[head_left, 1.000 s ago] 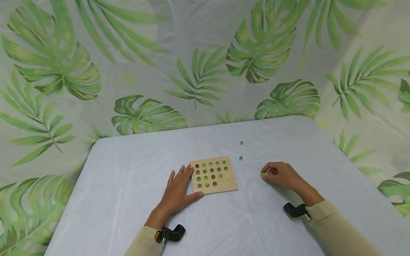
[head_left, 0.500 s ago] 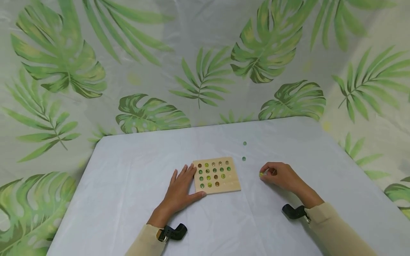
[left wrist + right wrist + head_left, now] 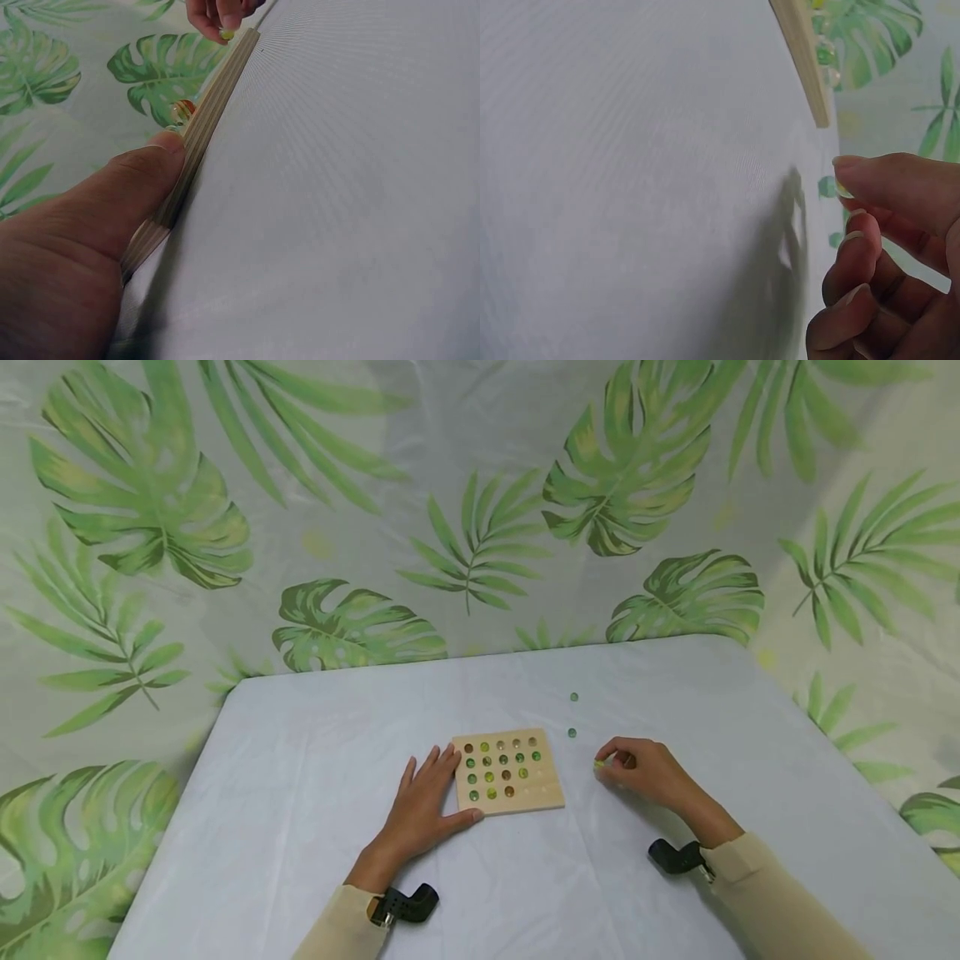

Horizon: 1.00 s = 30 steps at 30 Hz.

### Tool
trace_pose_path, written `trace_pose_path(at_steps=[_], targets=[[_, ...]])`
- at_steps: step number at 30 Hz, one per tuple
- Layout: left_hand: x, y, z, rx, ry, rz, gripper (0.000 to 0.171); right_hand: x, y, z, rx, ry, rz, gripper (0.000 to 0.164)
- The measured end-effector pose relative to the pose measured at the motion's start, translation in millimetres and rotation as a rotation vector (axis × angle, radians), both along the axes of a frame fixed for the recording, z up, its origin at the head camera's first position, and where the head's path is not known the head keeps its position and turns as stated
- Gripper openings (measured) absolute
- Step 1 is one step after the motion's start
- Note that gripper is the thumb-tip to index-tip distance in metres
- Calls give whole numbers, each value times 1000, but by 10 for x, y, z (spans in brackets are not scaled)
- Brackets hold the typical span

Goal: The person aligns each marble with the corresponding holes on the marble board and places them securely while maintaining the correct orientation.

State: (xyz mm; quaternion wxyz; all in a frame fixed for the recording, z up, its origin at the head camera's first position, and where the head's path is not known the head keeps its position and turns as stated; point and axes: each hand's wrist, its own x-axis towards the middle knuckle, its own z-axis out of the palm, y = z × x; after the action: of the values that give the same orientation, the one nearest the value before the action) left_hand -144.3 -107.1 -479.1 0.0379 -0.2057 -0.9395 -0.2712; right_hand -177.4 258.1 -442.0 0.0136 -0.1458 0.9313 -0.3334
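Observation:
A wooden marble board [image 3: 547, 787] lies flat on the table with rows of dimples, most filled with green, yellow, brown and clear marbles; the dimples at its near right corner are bare. My left hand [image 3: 420, 810] lies spread at the board's left side, fingertips at the left edge. Its thumb [image 3: 142, 176] presses the near edge, beside a brown-streaked marble [image 3: 183, 111]. To the right of the board, my right hand [image 3: 648, 772] pinches a yellow marble [image 3: 226, 34] between thumb and fingers above the cloth, its other fingers curled in.
Two loose green marbles, a nearer one [image 3: 572, 733] and a farther one [image 3: 574, 697], lie beyond the board's right side. A white cloth [image 3: 300, 752] covers the table. Behind it hangs a leaf-patterned curtain [image 3: 495, 435].
My right hand has moved a little left toward the board with the yellow marble in its pinch. The left hand stays on the board. The head view has shifted slightly.

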Motion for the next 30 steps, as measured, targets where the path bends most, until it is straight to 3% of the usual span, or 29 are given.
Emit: trace_pose_path(at_steps=[30], targets=[[-7,-7,17,-9,-8,-1,95,-82,-433,14,-79,-41,26,12]])
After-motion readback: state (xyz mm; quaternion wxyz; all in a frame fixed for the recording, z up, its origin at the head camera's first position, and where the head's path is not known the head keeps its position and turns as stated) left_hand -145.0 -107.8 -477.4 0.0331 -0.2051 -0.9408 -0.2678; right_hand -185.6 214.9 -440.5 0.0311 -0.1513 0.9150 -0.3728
